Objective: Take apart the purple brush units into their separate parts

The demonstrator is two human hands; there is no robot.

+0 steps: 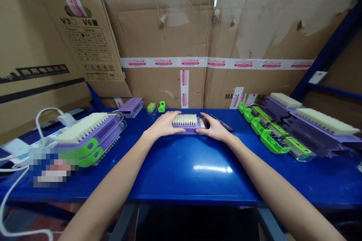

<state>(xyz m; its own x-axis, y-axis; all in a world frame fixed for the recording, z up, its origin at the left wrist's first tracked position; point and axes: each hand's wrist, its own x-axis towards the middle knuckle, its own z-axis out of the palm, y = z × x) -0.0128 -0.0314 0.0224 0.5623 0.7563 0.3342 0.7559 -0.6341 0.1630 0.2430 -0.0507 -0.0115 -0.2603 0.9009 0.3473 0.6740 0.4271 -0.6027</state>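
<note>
A purple brush [184, 130] with rows of cream bristles facing up lies on the blue table in front of me. My left hand [164, 124] grips its left end, thumb along the near side and fingers over the far side. At the other end, my right hand [216, 128] holds the brush between thumb and fingers, beside a gap where a pale part shows. Just behind my right hand lies a dark, slender tool [222, 122], partly hidden, whose kind I cannot make out.
Finished-looking purple brushes with green ends [93, 135] and white cables [42, 111] occupy the left. Another purple body [131, 106] and a green end piece [161, 107] sit at the back. Green pieces [271, 141] and stacked brushes [325, 120] line the right. Cardboard [169, 37] walls the back.
</note>
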